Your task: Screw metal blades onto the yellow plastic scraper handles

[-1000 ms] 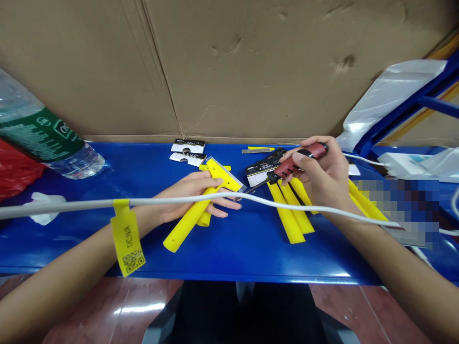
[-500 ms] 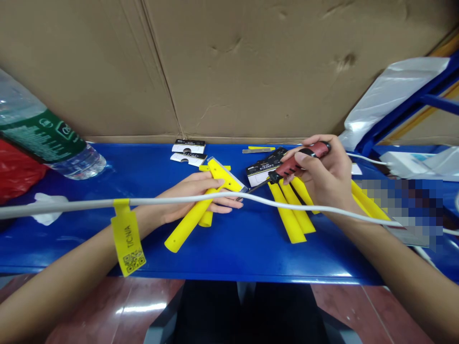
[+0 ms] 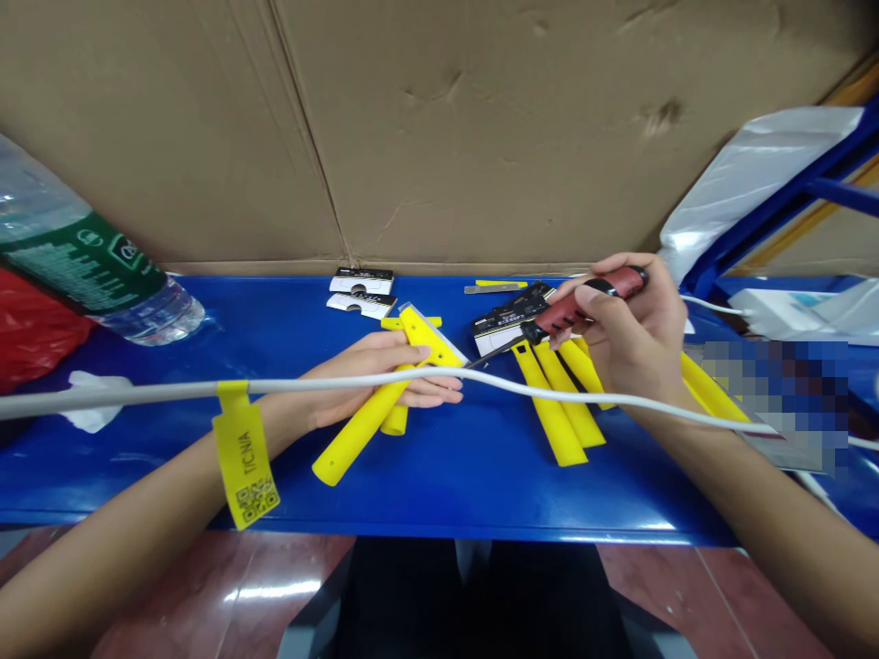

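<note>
My left hand (image 3: 363,371) grips a yellow scraper (image 3: 367,423) by its neck, the thumb lying on the broad head. A pale blade runs along the head's upper right edge. My right hand (image 3: 642,316) is wrapped round the red and black handle of a screwdriver (image 3: 587,307). The thin shaft slants down to the left, and its tip ends near the right corner of the scraper's head. Whether the tip touches anything I cannot tell. Under the left hand lies another yellow scraper (image 3: 394,423), mostly covered.
Several yellow handles (image 3: 559,416) lie by the right hand, beside a black and white packet (image 3: 504,320). Two small cards (image 3: 361,291) lie at the back. A white cable (image 3: 549,392) with a yellow tag (image 3: 244,458) crosses in front. A bottle (image 3: 103,252) stands left; cardboard (image 3: 446,137) rises behind.
My right hand has moved slightly right with the screwdriver, drawing its tip a little away from the left fingers. The scraper in my left hand has barely shifted.
</note>
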The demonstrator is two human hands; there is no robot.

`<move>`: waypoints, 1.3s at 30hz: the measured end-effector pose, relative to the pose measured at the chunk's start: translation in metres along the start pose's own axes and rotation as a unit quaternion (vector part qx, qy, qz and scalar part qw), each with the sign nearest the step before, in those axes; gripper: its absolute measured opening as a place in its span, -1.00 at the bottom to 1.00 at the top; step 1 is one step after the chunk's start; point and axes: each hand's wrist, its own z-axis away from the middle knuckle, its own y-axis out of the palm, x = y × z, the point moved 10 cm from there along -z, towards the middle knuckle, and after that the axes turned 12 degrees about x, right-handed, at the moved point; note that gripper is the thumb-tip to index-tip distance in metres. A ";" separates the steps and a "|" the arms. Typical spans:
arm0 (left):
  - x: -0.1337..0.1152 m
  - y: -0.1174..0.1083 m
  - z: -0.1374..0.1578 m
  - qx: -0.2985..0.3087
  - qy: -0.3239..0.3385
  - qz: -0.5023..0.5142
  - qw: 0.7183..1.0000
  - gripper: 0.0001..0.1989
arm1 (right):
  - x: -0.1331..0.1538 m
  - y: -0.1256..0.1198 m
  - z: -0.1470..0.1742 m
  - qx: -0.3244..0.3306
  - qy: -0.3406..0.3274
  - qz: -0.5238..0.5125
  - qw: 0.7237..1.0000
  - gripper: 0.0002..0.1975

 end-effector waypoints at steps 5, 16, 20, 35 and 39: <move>0.000 -0.003 0.001 -0.014 -0.010 -0.010 1.000 -0.82 | 0.000 -0.001 0.000 0.000 -0.005 0.000 1.000 -0.62; 0.001 -0.001 0.000 0.002 -0.002 0.011 1.000 -0.83 | 0.007 0.002 0.003 0.007 -0.020 0.025 0.999 -0.60; 0.001 0.001 0.000 -0.003 -0.005 0.023 1.000 -0.85 | 0.016 0.008 0.005 0.023 -0.048 0.029 0.998 -0.62; 0.002 -0.002 -0.002 -0.005 0.000 0.016 1.000 -0.80 | 0.019 0.014 0.004 0.066 -0.085 0.048 0.993 -0.65; 0.002 -0.001 -0.001 -0.006 0.001 0.021 1.000 -0.81 | 0.018 0.011 0.003 0.074 -0.117 0.059 0.989 -0.65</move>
